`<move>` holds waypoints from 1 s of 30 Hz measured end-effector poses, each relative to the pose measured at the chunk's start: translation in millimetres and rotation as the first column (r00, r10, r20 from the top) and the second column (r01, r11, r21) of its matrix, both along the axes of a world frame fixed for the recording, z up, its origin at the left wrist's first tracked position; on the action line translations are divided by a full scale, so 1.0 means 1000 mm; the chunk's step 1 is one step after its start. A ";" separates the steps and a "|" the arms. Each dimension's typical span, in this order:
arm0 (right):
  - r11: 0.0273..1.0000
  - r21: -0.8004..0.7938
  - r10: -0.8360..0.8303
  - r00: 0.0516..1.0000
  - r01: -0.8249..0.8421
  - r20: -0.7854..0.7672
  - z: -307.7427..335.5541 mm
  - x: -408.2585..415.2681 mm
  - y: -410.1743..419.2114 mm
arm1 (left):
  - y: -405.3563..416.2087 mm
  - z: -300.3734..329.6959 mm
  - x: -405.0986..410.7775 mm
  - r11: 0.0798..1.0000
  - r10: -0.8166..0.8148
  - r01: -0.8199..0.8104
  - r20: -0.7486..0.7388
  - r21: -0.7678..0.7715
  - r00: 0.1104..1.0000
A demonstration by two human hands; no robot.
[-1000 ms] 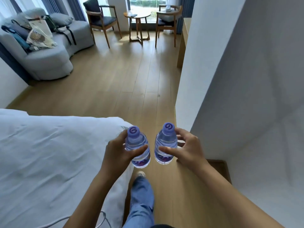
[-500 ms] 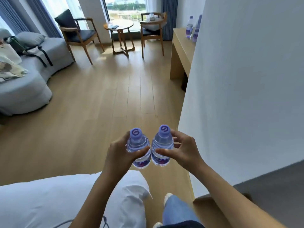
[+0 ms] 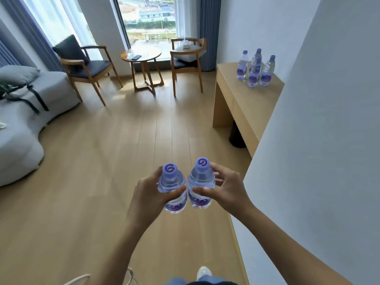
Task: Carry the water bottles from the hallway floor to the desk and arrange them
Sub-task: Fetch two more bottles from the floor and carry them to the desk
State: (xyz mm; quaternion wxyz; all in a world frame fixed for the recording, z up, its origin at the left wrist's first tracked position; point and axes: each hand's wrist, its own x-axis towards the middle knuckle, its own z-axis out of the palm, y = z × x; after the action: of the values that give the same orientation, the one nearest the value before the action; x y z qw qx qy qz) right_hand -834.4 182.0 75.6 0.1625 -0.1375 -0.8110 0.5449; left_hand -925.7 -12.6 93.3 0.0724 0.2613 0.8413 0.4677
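I carry two clear water bottles with purple caps, upright and side by side, over the wooden floor. My left hand (image 3: 149, 197) grips the left bottle (image 3: 171, 183) round its body. My right hand (image 3: 224, 190) grips the right bottle (image 3: 201, 179) the same way. Ahead on the right stands the light wooden desk (image 3: 246, 99) against the wall. Several matching bottles (image 3: 255, 68) stand grouped at its far end.
A white wall corner (image 3: 308, 140) runs along my right. A dark bin (image 3: 236, 136) sits under the desk. Ahead are a round side table (image 3: 141, 58) between two wooden chairs (image 3: 86, 66), the window behind them, and a grey sofa (image 3: 24, 112) at left.
I have walked forward past the white bed, which has dropped out of view. The desk and its bottles are nearer and show fully. Both hands still hold their bottles.
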 end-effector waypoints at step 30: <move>0.700 -0.067 -0.709 0.703 0.711 0.056 -0.023 -0.395 0.362 | 0.469 -0.019 -0.500 0.776 -0.631 0.631 0.045 0.017 0.774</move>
State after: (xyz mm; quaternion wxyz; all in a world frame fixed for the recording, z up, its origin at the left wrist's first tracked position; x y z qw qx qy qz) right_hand -1229.1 544.3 52.9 0.3432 -0.4528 -0.6741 0.4720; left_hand -1425.8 456.8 74.4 0.2449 0.5168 0.7029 0.4230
